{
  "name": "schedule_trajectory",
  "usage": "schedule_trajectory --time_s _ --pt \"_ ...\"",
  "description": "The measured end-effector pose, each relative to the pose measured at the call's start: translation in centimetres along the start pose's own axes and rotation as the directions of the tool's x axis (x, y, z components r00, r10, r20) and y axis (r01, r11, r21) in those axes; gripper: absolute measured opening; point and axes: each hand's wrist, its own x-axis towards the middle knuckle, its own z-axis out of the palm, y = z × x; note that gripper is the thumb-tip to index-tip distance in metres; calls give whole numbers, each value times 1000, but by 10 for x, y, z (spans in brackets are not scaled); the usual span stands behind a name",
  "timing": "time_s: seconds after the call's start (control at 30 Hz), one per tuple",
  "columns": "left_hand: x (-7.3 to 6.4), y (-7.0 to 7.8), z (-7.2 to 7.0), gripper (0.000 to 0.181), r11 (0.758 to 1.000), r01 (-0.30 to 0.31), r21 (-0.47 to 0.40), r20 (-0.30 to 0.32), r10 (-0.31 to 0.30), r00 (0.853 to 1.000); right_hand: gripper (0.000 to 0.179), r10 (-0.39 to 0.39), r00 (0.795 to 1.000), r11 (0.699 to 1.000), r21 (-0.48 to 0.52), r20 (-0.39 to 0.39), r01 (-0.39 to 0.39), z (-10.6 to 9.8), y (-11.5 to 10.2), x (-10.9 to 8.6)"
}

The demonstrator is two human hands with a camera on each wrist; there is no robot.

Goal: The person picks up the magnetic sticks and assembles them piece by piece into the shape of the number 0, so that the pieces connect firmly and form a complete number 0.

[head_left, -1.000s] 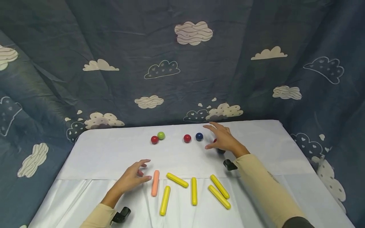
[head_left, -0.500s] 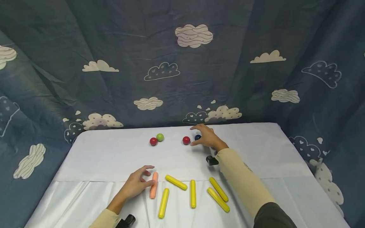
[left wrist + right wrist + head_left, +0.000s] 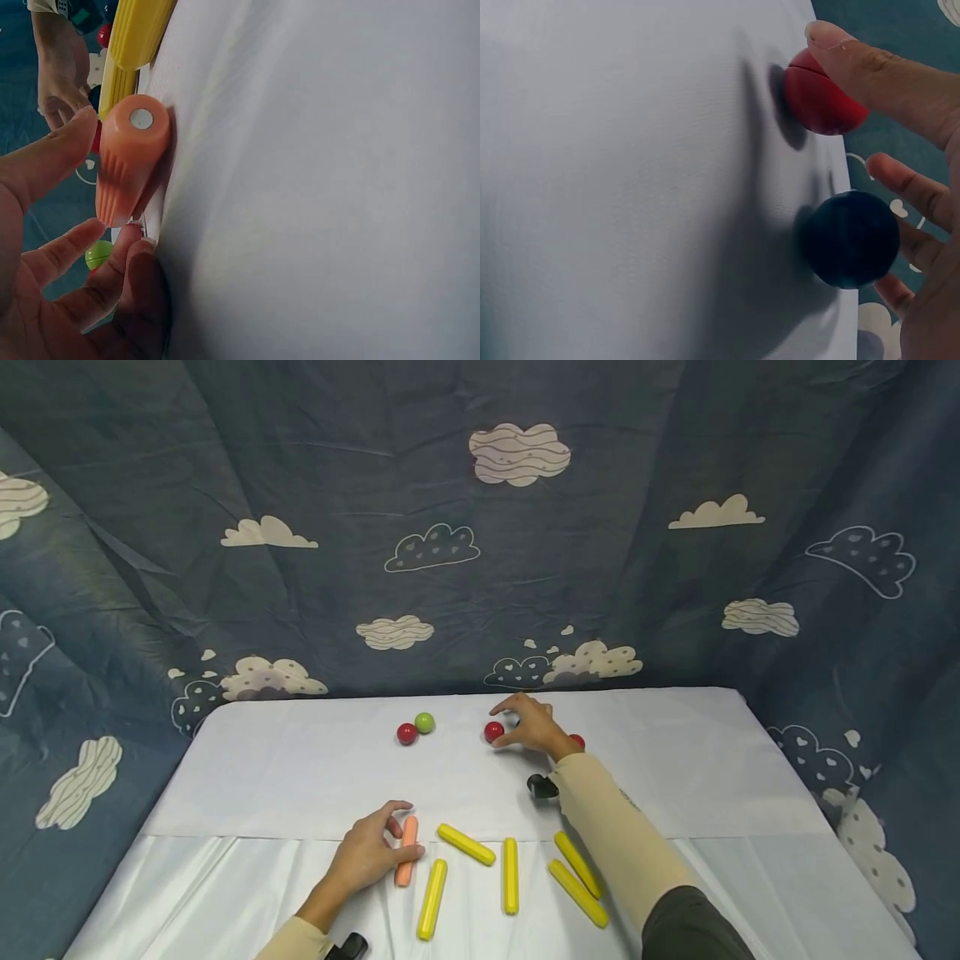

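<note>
My left hand (image 3: 367, 852) is spread about an orange ridged stick (image 3: 406, 860) lying on the white cloth. In the left wrist view its thumb is on one side of the stick (image 3: 135, 150) and its fingertips on the other; a pale round disc shows in the stick's end. At the back, my right hand (image 3: 532, 724) reaches around a red ball (image 3: 493, 732) with thumb and fingers apart. The right wrist view has this red ball (image 3: 821, 97) beside the thumb and a dark blue ball (image 3: 851, 240) near the other fingers. In the head view the hand hides the blue ball.
Several yellow sticks (image 3: 511, 877) lie between the arms. Another red ball (image 3: 407, 734) and a green ball (image 3: 424, 722) sit at the back left. A further red ball (image 3: 577, 741) shows partly behind the right wrist. A dark cloud-print curtain (image 3: 427, 593) hangs behind the table.
My right hand has moved left, from the balls on the right to the red ball, covering the blue one. My left hand has shifted right, its thumb now overlapping the orange stick.
</note>
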Motion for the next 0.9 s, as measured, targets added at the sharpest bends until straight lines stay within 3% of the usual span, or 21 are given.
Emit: schedule_trajectory --time_s 0.27,0.57,0.9 --pt "0 1 0 56 999 5 44 -14 -4 1000 51 15 1000 1000 -19 2 -15 7 -1 3" --pt "0 -1 1 42 1000 -20 -17 -7 20 1000 47 -16 1000 999 -31 -6 15 12 4 5" --pt "-4 -3 -2 27 998 -16 -62 -2 16 1000 44 39 999 999 18 -6 -39 14 1 4"
